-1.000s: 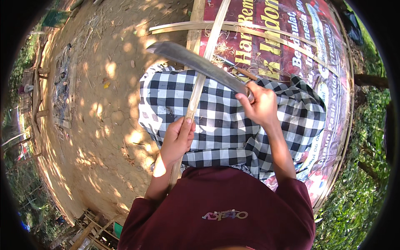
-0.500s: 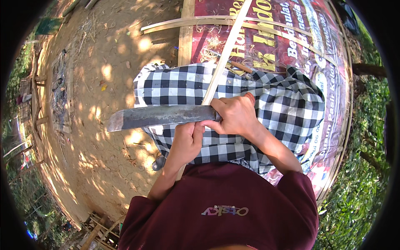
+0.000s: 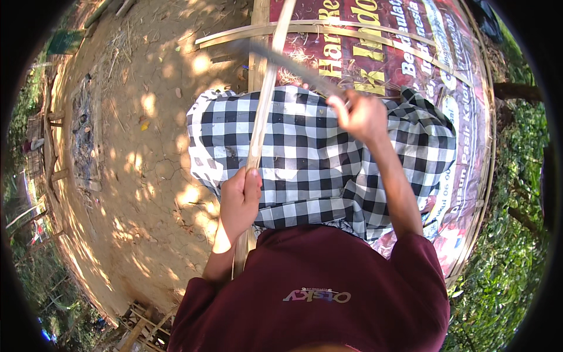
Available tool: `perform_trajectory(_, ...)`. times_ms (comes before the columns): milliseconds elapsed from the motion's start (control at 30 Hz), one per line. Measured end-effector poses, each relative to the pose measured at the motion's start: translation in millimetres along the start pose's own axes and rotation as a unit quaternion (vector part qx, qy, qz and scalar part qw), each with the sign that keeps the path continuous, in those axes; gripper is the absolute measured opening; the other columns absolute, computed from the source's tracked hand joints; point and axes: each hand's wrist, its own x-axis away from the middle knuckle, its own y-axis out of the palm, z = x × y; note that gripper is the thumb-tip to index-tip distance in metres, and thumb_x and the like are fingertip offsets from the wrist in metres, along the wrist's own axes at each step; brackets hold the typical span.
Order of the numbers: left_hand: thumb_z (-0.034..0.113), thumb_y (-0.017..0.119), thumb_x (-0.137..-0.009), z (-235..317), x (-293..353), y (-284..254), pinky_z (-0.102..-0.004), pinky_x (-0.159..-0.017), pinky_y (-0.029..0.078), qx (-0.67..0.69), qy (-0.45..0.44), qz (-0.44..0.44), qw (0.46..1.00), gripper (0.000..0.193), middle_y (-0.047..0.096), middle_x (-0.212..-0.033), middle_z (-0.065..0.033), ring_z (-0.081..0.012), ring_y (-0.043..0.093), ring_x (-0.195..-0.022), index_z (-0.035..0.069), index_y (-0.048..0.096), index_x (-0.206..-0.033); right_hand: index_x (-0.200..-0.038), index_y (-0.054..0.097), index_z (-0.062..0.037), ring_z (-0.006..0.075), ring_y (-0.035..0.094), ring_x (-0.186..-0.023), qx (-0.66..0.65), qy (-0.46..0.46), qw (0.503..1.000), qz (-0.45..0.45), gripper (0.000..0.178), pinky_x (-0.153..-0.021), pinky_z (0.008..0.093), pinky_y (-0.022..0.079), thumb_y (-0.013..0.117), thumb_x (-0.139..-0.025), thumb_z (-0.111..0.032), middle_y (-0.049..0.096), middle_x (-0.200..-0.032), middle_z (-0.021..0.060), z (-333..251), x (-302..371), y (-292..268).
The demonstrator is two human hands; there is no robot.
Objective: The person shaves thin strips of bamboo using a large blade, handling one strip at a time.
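The left hand is wrapped around a pale strip, its thumb lying along the top. The right hand, ahead and to the right of it, is closed about the grip end of a knife. The blade, blurred, slants away to the left of the right hand and crosses the strip well ahead of the left one; whether the edge touches the wood cannot be told.

The strip runs from the left fist out past the far edge of the view, with a short length showing behind the fist beside the shirt. A checked cloth spreads under and between both hands. Beyond them lie two thin slats and curly shavings on a red banner; bare ground lies left of the left hand.

The strip looks light and springy, stiff enough to hold its line from one end but likely to flex far from the fist. Its edges may be sharp or splintery, so a firm hold on the near part, well clear of the blade, suits it. The knife looks heavy toward its blade; only the grip is safe to hold.
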Motion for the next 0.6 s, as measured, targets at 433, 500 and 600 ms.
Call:
perform_trajectory(433,0.024,0.041,-0.103,8,-5,-4,-0.0207,-0.042,0.024,0.146,-0.032,-0.027,0.988,0.031,0.034,-0.056,0.0061,-0.0015,0.030,-0.047,0.004,0.048,-0.080,-0.073,0.060,-0.0030,0.0266,0.055,-0.044,-0.222,0.006,0.975,0.005,0.040,-0.047,0.0357,0.042,0.064,-0.089,-0.040,0.052,-0.051,0.0100,-21,-2,-36)
perform_trajectory(500,0.024,0.041,-0.103,8,-10,4,-0.0209,-0.042,0.025,0.130,-0.029,-0.036,0.990,0.032,0.035,-0.055,0.0061,-0.0015,0.031,-0.048,0.004,0.048,-0.080,-0.073,0.059,-0.0056,0.0276,0.060,-0.048,-0.187,-0.070,0.980,0.002,0.042,-0.047,0.0365,0.046,0.068,-0.083,-0.045,0.055,-0.052,0.0100,-38,10,-26)
perform_trajectory(600,0.023,0.043,-0.103,13,-18,13,-0.0236,-0.044,0.028,0.096,-0.008,-0.043,0.994,0.031,0.039,-0.054,0.0038,-0.0032,0.035,-0.048,0.003,0.050,-0.080,-0.071,0.058,-0.0068,0.0239,0.059,-0.045,-0.153,-0.160,0.975,-0.015,0.050,-0.040,0.0363,0.043,0.069,-0.078,-0.055,0.056,-0.051,0.0056,-62,25,-23)
